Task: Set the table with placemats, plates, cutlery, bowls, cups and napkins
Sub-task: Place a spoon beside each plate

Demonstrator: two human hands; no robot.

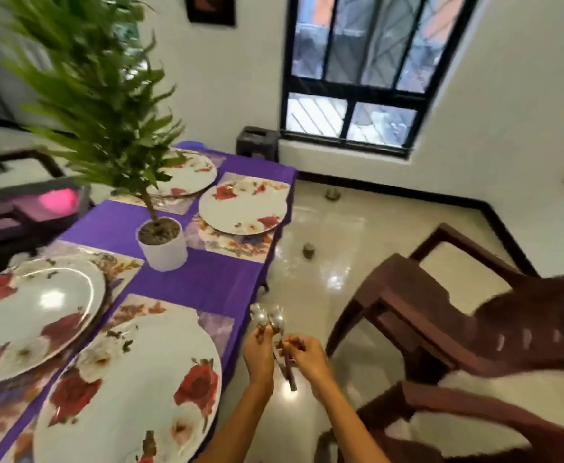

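Spoons [268, 317] bunched at five o'clock off table [207, 279], pinched by left hand [257, 357] and right hand [307, 357], seemingly for sorting.

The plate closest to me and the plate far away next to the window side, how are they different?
The near plate looks much bigger than the far plate, being nearer the camera. Its bottom edge is cut off by the frame; the far plate shows whole. Both are white and round with red flowers, each on a flowery placemat.

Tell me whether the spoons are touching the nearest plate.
Apart. The head view shows the spoons held by both hands beyond the table edge, over the floor, with purple cloth between them and the nearest plate.
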